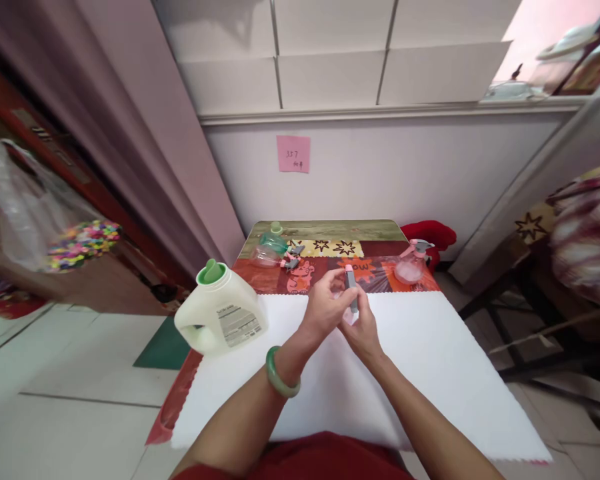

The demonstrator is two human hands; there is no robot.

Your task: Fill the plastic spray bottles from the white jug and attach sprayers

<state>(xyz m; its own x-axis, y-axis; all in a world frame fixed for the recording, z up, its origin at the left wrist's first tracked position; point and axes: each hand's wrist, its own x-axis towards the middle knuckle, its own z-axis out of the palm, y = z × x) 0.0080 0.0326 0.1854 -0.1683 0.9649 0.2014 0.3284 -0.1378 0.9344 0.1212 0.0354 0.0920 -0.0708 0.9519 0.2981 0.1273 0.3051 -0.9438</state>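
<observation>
Over the white cloth, both my hands are closed around a small spray bottle (351, 288) whose grey top ends in a pink tip. My left hand (324, 305), below a green bangle (279, 375), grips it near the top. My right hand (364, 328) wraps it from the right side, and a bit of pale pink body shows between the palms. Most of the bottle is hidden by my fingers. To the left stands a large cream jug (230, 313) with a green cap (212, 271).
Clear and green spray bottles (273, 247) lie at the table's back left. Another pink spray bottle (410, 263) stands upright at the back right. The white cloth (430, 373) covers the front of the table. A dark stool (510, 327) is on the right.
</observation>
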